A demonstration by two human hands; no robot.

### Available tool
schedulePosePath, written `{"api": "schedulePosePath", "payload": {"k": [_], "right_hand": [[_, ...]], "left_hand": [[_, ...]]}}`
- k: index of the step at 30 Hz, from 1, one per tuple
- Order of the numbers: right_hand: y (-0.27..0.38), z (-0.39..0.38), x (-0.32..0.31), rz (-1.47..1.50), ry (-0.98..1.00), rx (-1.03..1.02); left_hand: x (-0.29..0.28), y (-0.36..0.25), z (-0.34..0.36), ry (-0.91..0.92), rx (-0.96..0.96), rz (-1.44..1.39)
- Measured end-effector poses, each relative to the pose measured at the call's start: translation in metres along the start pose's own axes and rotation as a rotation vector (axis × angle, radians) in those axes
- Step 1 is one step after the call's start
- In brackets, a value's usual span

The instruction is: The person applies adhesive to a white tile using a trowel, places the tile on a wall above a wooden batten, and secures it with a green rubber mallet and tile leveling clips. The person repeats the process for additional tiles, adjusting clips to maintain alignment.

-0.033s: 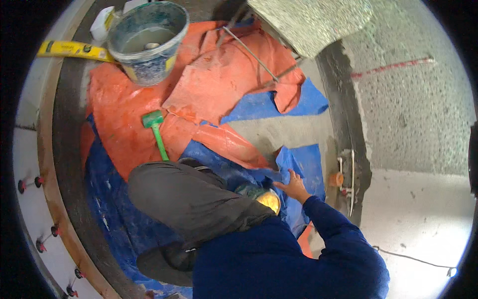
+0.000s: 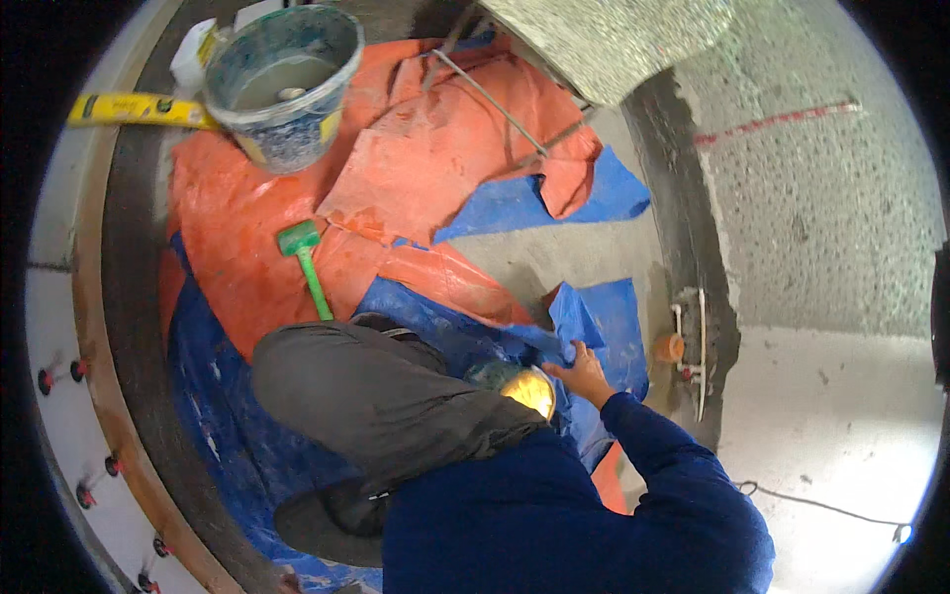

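The right hand's grip (image 2: 586,377) meets the folded blue plastic sheet (image 2: 574,315); whether it pinches the fold cannot be told. Tugging the sheet could tip the dark round container with a bright yellow patch (image 2: 530,392), just left of the grip; contents unclear. Farther left, beyond the grip, a dark, splashed plastic bucket (image 2: 295,147) contains cloudy grey liquid (image 2: 269,87).

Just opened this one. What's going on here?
The person's right hand is at the raised fold of a blue sheet on the floor; whether it grips the fold is hard to tell. The left hand is out of view. Ahead and to the left, a green mallet lies on an orange sheet. Beyond it stands a bucket, with a yellow level to its left.
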State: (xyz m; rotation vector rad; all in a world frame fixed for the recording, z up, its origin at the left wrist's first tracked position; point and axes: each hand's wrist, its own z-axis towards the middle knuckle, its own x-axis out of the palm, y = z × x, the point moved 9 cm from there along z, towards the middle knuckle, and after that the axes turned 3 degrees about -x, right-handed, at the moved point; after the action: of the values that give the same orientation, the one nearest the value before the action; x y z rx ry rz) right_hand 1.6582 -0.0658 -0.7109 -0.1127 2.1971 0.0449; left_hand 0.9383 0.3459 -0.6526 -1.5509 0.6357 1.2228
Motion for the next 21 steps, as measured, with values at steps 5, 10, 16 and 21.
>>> {"api": "schedulePosePath", "payload": {"k": [5, 10, 16, 21], "right_hand": [[-0.046, -0.038, 0.082, 0.134, 0.167, -0.119], [-0.07, -0.006, 0.106, 0.628, 0.157, 0.008], [-0.029, 0.024, 0.091, 0.599, -0.033, -0.302], [-0.001, 0.064, 0.092, 0.724, 0.0, -0.276]], "left_hand": [[0.005, -0.076, 0.051, -0.127, 0.176, -0.542], [0.05, -0.096, 0.069, 0.333, 0.0, -0.548], [0.051, -0.128, 0.053, 0.447, 0.175, -0.564], [0.047, -0.142, 0.047, 0.45, 0.269, -0.709]]}}
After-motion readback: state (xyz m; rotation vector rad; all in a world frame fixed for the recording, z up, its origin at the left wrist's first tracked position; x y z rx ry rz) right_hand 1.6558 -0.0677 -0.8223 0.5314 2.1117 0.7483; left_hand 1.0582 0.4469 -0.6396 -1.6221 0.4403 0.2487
